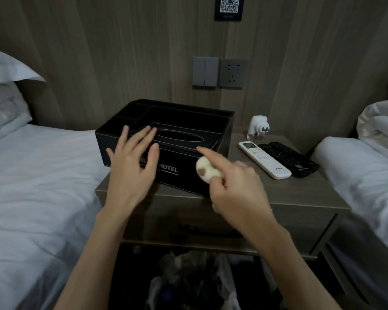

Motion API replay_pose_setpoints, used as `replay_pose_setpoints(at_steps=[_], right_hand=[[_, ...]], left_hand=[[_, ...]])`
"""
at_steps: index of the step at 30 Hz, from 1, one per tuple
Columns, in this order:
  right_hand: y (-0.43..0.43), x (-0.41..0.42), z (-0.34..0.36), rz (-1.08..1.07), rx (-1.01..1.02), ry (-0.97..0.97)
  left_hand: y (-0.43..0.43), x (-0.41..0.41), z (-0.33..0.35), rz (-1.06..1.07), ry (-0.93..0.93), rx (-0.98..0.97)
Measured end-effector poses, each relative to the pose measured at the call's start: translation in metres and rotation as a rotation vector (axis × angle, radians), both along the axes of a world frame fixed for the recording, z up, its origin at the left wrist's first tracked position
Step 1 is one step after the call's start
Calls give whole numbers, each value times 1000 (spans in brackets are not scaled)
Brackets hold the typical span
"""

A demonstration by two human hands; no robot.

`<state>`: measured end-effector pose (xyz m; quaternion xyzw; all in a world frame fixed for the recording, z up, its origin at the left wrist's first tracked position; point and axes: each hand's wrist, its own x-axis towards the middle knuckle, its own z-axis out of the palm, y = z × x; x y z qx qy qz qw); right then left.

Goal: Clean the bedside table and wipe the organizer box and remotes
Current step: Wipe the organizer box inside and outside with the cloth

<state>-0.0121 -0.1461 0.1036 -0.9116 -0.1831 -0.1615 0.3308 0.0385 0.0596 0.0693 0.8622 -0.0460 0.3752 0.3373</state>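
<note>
- Organizer box (184, 180) sits angled at the left front corner of the bench (289, 193).
- Left hand (130, 166) lies flat, fingers spread, on its top.
- Right hand (235, 186) clutches a cream cloth (205, 171) at its front.
- White remote (263, 159) and black remote (288, 158) lie side by side near the right edge.

Looks forward and down from the head, wide-angle, close over the table (289, 193). Takes in the box (211, 128) at 12 o'clock, a bed (43, 175) at 9, a second bed (367, 175) at 3, wall (121, 52) behind. One view only.
</note>
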Motion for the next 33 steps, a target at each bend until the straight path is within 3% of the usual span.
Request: replay_pose_setpoints(at_steps=[3, 7, 9, 12, 17, 22, 33], right_hand=[[0, -1, 2, 26, -26, -14], [-14, 31, -1, -127, 288, -176], [-21, 49, 1, -176, 347, -234], [-25, 77, 4, -125, 393, -126], [-21, 111, 3, -2, 287, -29], [-24, 120, 10, -43, 161, -10], [-25, 65, 6, -94, 115, -105]], left_hand=[[4, -9, -3, 55, 45, -24], [-18, -32, -4, -33, 87, -161], [-34, -41, -4, -124, 77, -233], [-56, -42, -3, -178, 77, -304], [-69, -27, -15, -78, -50, -178], [-64, -21, -16, -46, -71, -90], [15, -16, -1, -507, 155, -285]])
